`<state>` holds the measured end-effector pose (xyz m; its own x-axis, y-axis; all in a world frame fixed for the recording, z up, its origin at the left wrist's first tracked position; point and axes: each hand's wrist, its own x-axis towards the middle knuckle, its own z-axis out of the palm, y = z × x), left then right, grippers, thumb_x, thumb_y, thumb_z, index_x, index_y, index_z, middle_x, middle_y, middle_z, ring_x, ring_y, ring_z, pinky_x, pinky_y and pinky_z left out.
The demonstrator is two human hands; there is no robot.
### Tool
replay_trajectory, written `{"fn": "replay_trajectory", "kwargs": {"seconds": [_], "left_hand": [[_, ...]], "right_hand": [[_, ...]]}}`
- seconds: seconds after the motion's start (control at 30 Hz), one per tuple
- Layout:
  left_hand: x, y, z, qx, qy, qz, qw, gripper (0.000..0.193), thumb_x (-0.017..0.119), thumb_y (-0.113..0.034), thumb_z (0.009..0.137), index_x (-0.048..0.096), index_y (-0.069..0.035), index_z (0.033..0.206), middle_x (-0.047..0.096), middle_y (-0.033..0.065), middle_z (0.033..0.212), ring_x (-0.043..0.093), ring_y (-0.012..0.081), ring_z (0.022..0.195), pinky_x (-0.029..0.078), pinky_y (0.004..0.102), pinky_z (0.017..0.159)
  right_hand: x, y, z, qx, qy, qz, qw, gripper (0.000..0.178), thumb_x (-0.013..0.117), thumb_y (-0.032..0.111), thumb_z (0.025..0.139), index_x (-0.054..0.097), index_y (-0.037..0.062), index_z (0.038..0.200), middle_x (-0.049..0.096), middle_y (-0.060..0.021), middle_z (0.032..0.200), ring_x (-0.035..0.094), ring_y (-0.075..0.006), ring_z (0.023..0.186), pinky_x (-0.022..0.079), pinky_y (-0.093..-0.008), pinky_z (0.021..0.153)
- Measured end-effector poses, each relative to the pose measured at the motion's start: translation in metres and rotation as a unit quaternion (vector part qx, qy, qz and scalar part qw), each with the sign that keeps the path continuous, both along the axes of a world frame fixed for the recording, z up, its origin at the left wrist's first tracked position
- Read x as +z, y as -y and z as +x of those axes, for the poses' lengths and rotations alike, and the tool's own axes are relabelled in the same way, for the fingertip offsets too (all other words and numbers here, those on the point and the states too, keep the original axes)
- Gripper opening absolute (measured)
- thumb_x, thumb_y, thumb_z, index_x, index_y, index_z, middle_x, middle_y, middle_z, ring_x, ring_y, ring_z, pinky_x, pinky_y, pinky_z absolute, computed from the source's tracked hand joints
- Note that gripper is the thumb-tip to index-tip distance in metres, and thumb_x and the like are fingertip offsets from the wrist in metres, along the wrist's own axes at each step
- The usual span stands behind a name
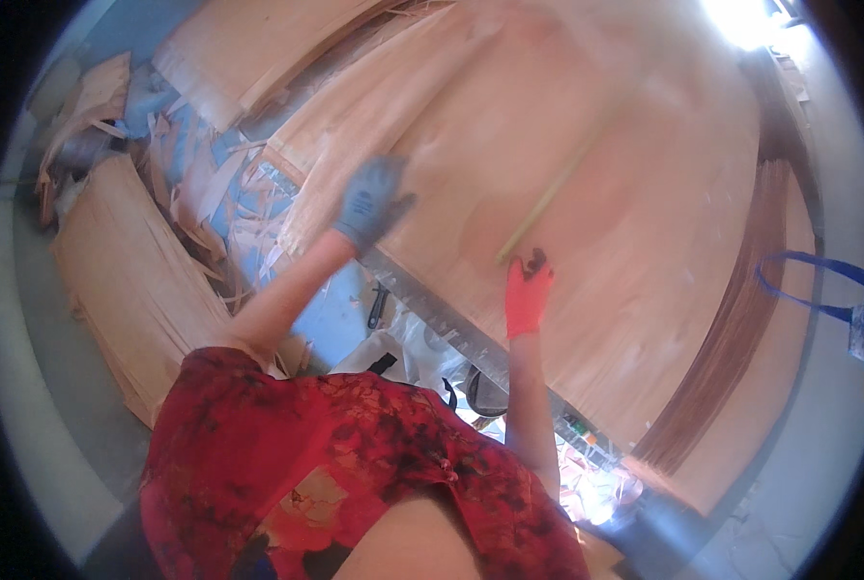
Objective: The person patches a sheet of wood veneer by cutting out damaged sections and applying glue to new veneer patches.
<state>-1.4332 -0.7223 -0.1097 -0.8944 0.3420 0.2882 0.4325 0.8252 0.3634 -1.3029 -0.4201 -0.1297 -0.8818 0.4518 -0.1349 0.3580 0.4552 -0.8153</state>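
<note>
Veneer sheet point(606, 251) | left hand point(369, 205) — thumb apart from fingers | right hand point(529, 295) near yellow strip point(548, 203) — fingers: cannot tell

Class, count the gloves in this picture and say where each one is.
2: a grey-blue glove on the left hand and a red glove on the right hand, both over pale wood sheets. Scraps could hide others.

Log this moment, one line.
left hand: grey-gloved, over wood sheets | right hand: red-gloved, near yellow strip, contact unclear | wood scraps: at left
</note>
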Motion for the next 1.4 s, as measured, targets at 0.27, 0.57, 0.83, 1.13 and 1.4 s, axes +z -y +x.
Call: {"fn": "replay_trajectory", "kwargs": {"seconds": [0.27,0.57,0.83,1.13,1.4], "left_hand": [[-0.022,-0.113,0.025,0.025,0.147,-0.103,0.984,0.078,0.072,-0.038,0.083,0.041,-0.001,0.145,0.054,0.0239,0.137,0.054,0.0419,0.122,0.043,0.0475,0.104],[-0.051,-0.096,-0.006,0.055,0.350,0.217,0.910,0.055,0.077,-0.028,0.083,0.059,0.002,0.126,0.068,0.0172,0.108,0.067,0.0304,0.095,0.051,0.0382,0.082],[0.120,-0.205,0.042,-0.197,0.377,0.483,0.765,0.032,0.072,-0.019,0.089,0.066,0.009,0.104,0.060,0.0098,0.131,0.054,0.0140,0.112,0.043,0.0289,0.093],[0.156,-0.403,0.101,-0.301,0.241,0.345,0.856,0.021,0.069,-0.014,0.092,0.069,0.004,0.103,0.064,0.0082,0.129,0.057,0.0072,0.109,0.047,0.0269,0.093],[0.183,-0.571,0.237,-0.321,0.253,0.143,0.901,0.056,0.064,-0.030,0.088,0.057,0.003,0.133,0.033,0.0218,0.160,0.034,0.0317,0.147,0.031,0.0363,0.116]], "right_hand": [[-0.040,-0.022,-0.035,-0.040,-0.047,0.201,0.978,0.092,0.075,0.020,0.083,0.022,0.0144,0.158,0.056,-0.0241,0.115,0.059,-0.0338,0.101,0.051,-0.0437,0.088],[0.055,-0.134,0.022,-0.213,-0.093,-0.300,0.925,0.019,0.061,0.025,0.099,0.068,0.0082,0.099,0.051,0.0056,0.065,0.043,-0.0035,0.048,0.031,-0.0216,0.040],[-0.050,-0.122,0.312,-0.260,-0.055,-0.116,0.957,0.030,0.055,0.026,0.102,0.072,0.0016,0.103,0.065,-0.0066,0.075,0.058,-0.0135,0.066,0.048,-0.0322,0.062],[-0.076,-0.170,0.325,-0.172,-0.006,-0.037,0.984,0.040,0.049,0.035,0.102,0.061,-0.0027,0.112,0.068,-0.0300,0.096,0.064,-0.0493,0.093,0.050,-0.0527,0.080],[-0.092,-0.191,0.326,-0.147,-0.059,-0.180,0.971,0.043,0.048,0.037,0.103,0.060,-0.0024,0.116,0.067,-0.0306,0.104,0.061,-0.0502,0.103,0.048,-0.0523,0.086]]}}
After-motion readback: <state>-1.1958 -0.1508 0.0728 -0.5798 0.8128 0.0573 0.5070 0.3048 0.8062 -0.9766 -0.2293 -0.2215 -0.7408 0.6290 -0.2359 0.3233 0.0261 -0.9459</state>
